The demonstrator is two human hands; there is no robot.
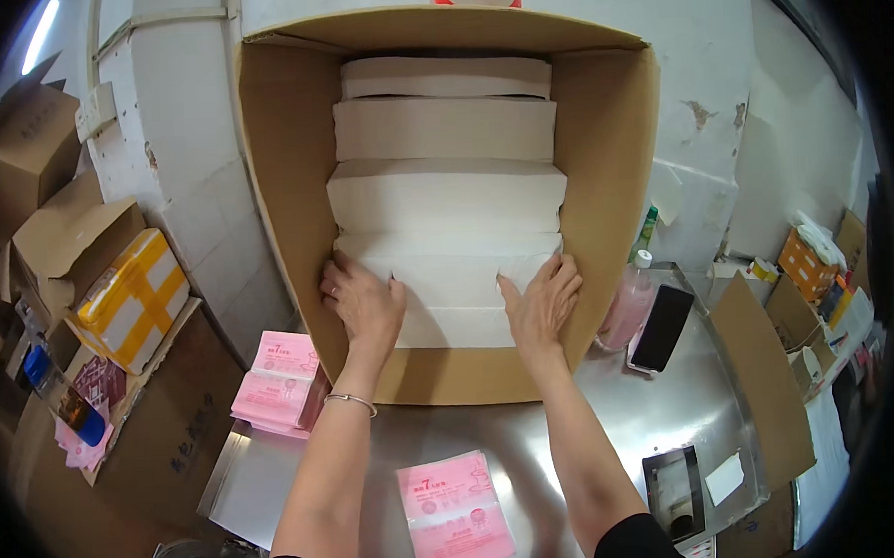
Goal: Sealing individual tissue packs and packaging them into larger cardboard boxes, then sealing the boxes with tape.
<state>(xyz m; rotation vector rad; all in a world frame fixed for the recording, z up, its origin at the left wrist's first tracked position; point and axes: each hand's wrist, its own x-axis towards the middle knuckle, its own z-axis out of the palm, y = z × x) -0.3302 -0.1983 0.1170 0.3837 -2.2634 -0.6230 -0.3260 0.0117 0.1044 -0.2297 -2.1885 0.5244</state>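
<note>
Carton [461,376], brown, open side toward camera, on metal table [662,409]; holds white bundles lined up from far to near. Nearest white bundle [452,287] at near end of carton, between both hands. Left hand [363,301] at its left edge, fingers bent beside carton wall, thumb on white face; bracelet [353,401] on wrist. Right hand [546,300] at its right edge, fingers likewise bent, thumb on face. Touching with both; cannot tell whether gripping or only pressing. Near, between forearms: pink printed packet [457,515], flat on table. Left of carton: pink stack [275,386]. Right of carton: bottle of pink liquid [628,303], just beside dark-screened phone [663,327]
</note>
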